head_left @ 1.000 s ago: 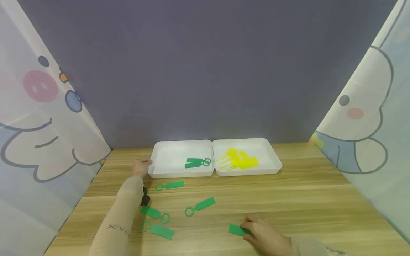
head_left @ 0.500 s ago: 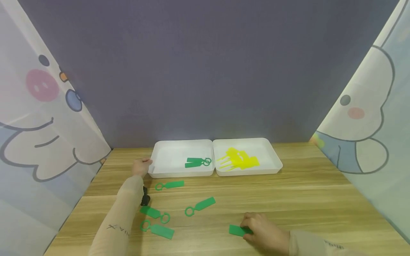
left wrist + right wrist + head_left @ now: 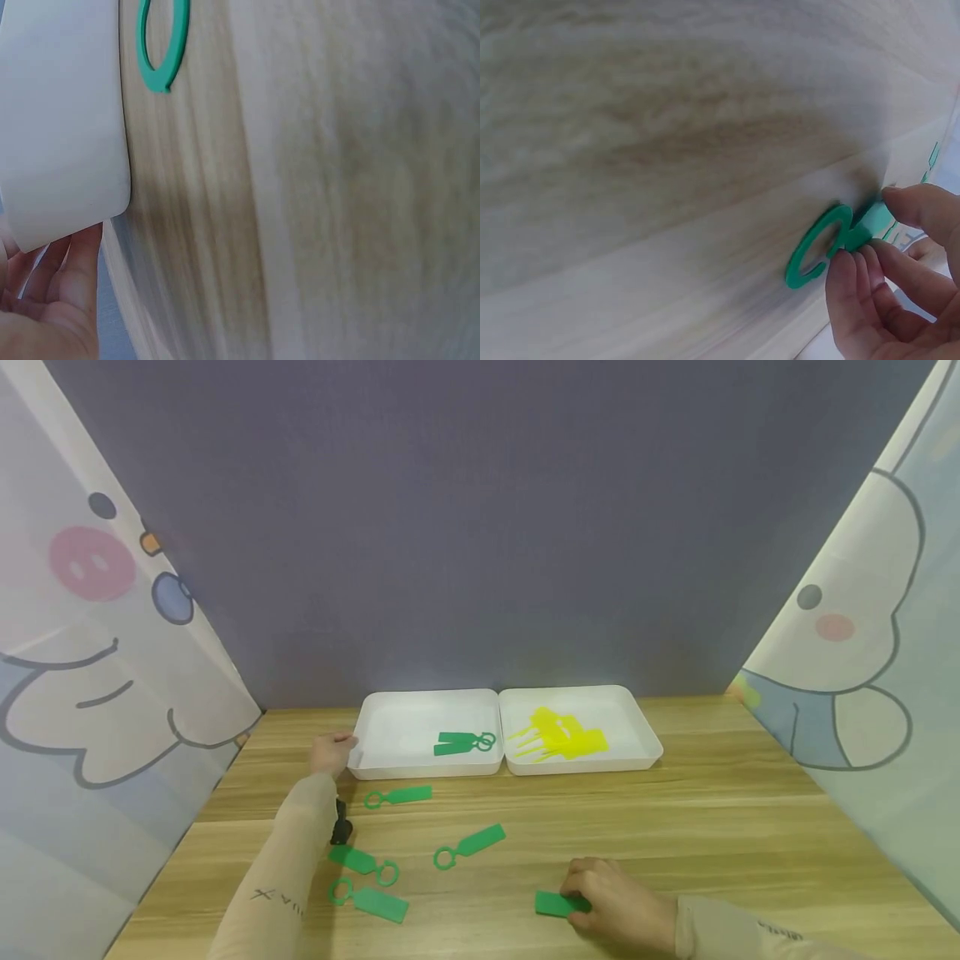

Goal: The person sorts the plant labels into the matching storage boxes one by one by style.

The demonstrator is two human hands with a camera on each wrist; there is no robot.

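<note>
My left hand grips the left end of a white tray; in the left wrist view its fingers lie against the tray's outer wall. Low on the right, my right hand pinches a flat green ring tag at the wooden tabletop. The right wrist view shows that tag's ring sticking out past the fingers, with thumb and fingertips on its flat part. Two green tags lie overlapping in the tray that my left hand grips.
A second white tray adjoins the first and holds a heap of yellow tags. Several loose green tags, one in the middle and others near my left forearm, lie on the table. A dark wall stands behind the trays.
My right hand shifts very slightly and the green tag it pinches turns a little. The left hand stays at the tray.
</note>
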